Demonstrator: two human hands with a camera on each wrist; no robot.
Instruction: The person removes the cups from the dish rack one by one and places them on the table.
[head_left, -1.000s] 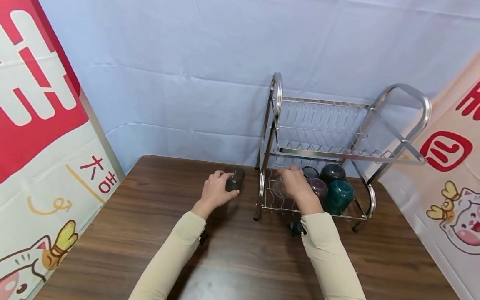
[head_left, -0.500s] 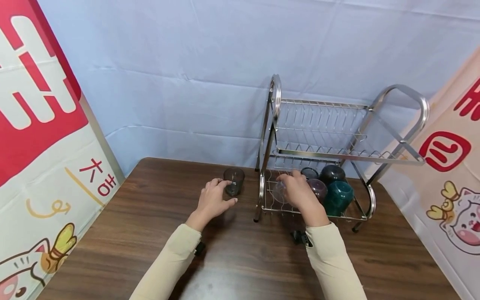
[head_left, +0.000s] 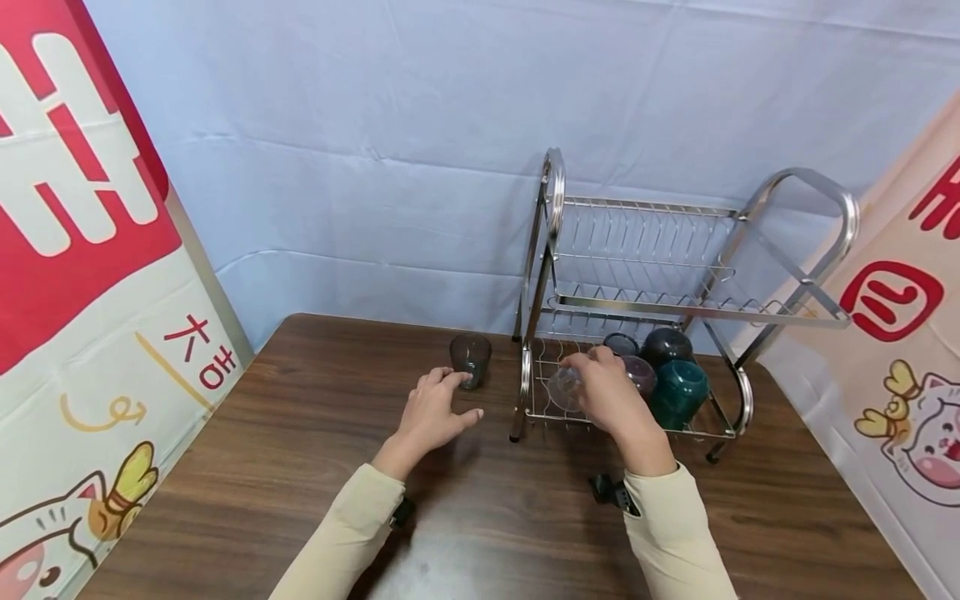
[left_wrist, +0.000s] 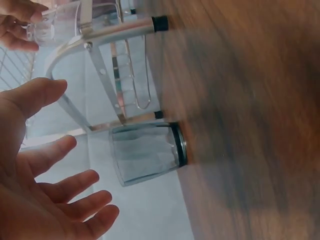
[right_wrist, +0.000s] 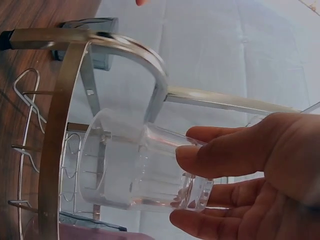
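Observation:
My right hand pinches the base of a clear cup, which is mouth down at the left end of the rack's lower shelf. In the right wrist view, thumb and fingers lie on both sides of the clear cup; whether its rim touches the wires, I cannot tell. A smoky grey glass stands upright on the table left of the rack. My left hand hovers just in front of it, fingers spread; the left wrist view shows a gap between those fingers and the grey glass.
The two-tier metal dish rack stands at the back right of the wooden table. Beside the clear cup on its lower shelf are a purple cup, a teal cup, a black cup and another dark-rimmed one.
My left hand has let go of the grey glass and drawn back toward me; the glass stays standing. My right hand has shifted slightly right and nearer, still holding the clear cup.

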